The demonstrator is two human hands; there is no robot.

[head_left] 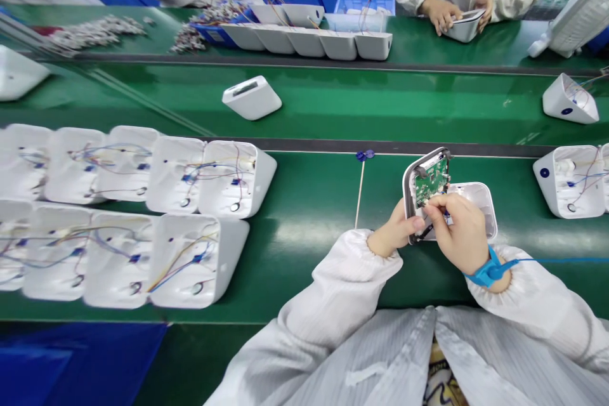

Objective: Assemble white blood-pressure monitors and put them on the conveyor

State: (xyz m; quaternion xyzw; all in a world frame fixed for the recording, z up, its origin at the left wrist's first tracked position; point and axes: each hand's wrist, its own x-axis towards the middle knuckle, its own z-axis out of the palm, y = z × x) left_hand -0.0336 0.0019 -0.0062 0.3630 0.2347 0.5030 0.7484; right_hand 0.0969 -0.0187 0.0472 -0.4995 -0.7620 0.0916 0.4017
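My left hand (398, 227) is closed around the lower left edge of a grey-rimmed cover panel (408, 193), which it holds tilted up. On the panel's inner face sits a green circuit board (432, 179). My right hand (459, 228), with a blue wrist strap (492, 268), pinches at the board's lower edge; what lies between the fingertips is hidden, possibly a small connector or wire end. Behind and under that hand lies an open white plastic housing (484, 203) on the green bench, partly covered by the hand and the panel.
Rows of open white housings with wires (185, 260) stand at left, more housings (571, 181) at right. A cotton-tipped stick (360, 193) lies left of my hands. On the green conveyor (380, 101) beyond is a closed white unit (252, 98). Two co-workers sit across; one handles a device (465, 26).
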